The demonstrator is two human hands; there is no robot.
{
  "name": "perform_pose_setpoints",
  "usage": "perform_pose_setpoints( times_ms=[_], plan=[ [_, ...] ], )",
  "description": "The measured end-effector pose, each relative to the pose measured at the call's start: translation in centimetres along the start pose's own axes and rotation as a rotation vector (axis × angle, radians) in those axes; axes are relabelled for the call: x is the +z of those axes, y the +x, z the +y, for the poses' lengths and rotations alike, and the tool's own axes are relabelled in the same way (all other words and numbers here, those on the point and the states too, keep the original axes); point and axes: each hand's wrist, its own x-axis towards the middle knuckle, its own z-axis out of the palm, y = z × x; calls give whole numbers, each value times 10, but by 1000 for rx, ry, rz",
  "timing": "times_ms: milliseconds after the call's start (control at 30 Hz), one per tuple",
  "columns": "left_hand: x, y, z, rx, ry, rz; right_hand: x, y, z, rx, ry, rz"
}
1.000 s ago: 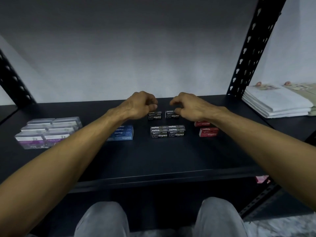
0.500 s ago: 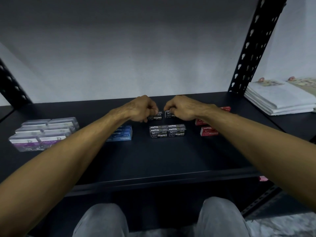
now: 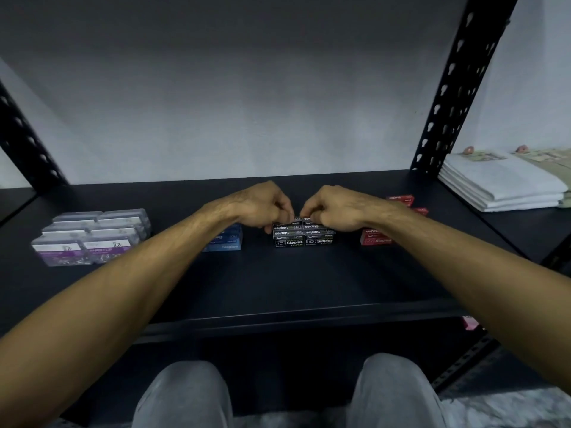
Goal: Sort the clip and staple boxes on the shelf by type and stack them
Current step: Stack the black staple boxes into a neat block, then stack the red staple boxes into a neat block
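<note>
Left hand point(image 3: 265, 205) and right hand point(image 3: 333, 206) each pinch a black staple box point(image 3: 285, 225) atop the black stack point(image 3: 304, 239) on the shelf point(image 3: 278, 282).

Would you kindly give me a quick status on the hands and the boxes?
Left hand and right hand each pinching a black staple box. Black stack centre, blue boxes left, red boxes right. Nothing in the way.

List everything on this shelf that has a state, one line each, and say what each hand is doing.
left hand: fingers curled, pinching a black box at the stack's back
right hand: pinching the neighbouring black box
black staple boxes: stacked, closed
blue staple boxes: stacked, partly hidden
red staple boxes: unstacked
clip boxes: grouped, closed
</note>
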Motion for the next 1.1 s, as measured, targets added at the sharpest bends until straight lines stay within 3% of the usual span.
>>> perform_pose_setpoints(
  times_ms=[333,633,1100],
  plan=[
    [0,-6,3,18,-13,-20,2,-5,-2,14,-9,-8],
    [2,-17,7,38,107,-84,-3,-10,-2,38,-4,-156],
    [14,-17,5,85,242,21,9,-9,-2,-3,-110,-54]
  ],
)
